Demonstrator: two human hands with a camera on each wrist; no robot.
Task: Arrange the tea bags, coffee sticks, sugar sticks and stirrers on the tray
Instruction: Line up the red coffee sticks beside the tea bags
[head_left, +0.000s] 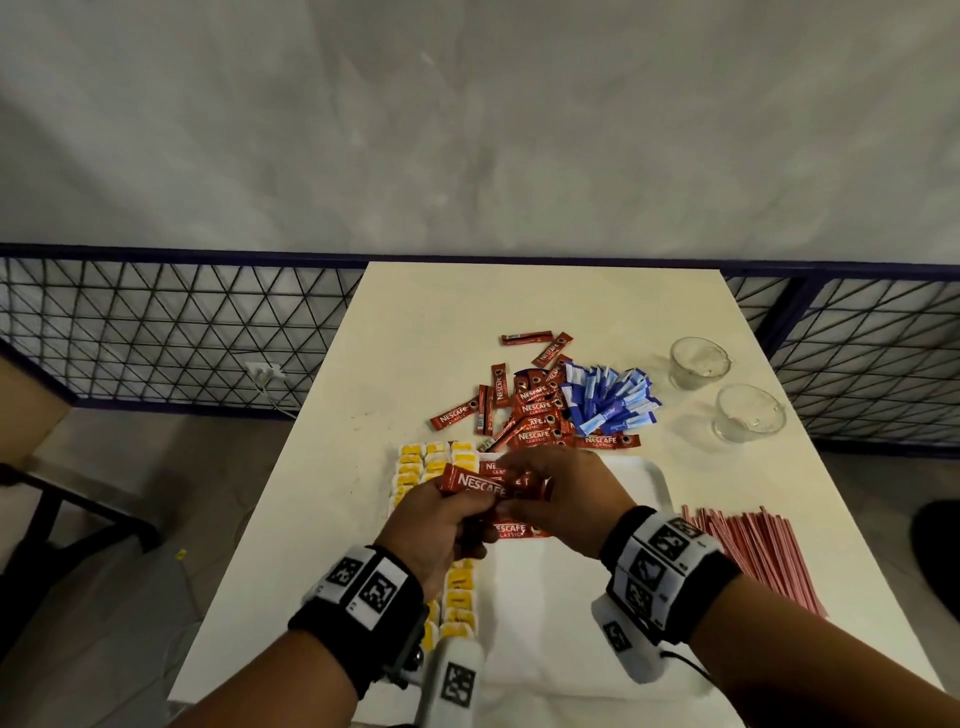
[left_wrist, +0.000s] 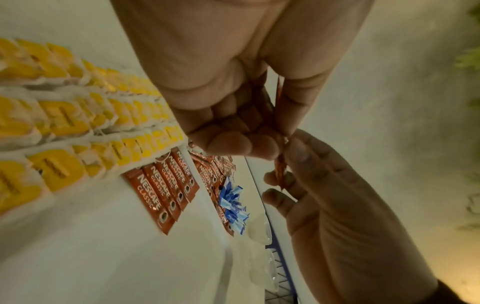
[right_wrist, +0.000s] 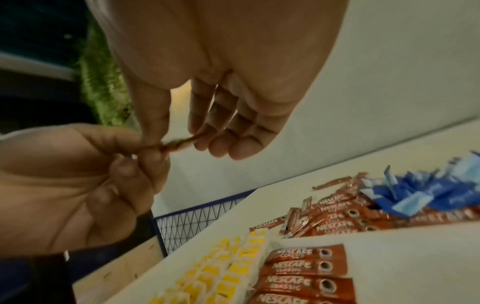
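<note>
Two hands meet above the white tray (head_left: 647, 480), sharing a small bunch of red Nescafe coffee sticks (head_left: 488, 484). Taking the tray as landmark, left to right: three rows of yellow-tagged tea bags (head_left: 423, 460) fill the tray's left side, overlapping like tiles – clearer in the left wrist view (left_wrist: 64, 121). Just right of them, inside the tray, four coffee sticks laid in a row (left_wrist: 166, 189) lie flat side by side, logos up, also seen from the right wrist (right_wrist: 306, 273). Left hand (head_left: 439, 525) hovers over the tray's left-middle, thumb and fingers pinched on the left end of the held bunch. Right hand (head_left: 566, 501) hovers over the tray's middle, thumb and fingertips pinching the bunch's right end; in the right wrist view the sticks show edge-on between the fingers (right_wrist: 179, 142). Beyond the tray's far edge, on the white table (head_left: 441, 312), a loose pile of coffee sticks (head_left: 530, 410) lies scattered, with a heap of blue sugar sticks (head_left: 610, 400) touching its right side. Further right of that heap – two clear glass cups (head_left: 727, 387), well apart from the tray. Right of the tray, just beside its edge, a fanned bundle of red stirrers (head_left: 748, 545) lies on the table.
</note>
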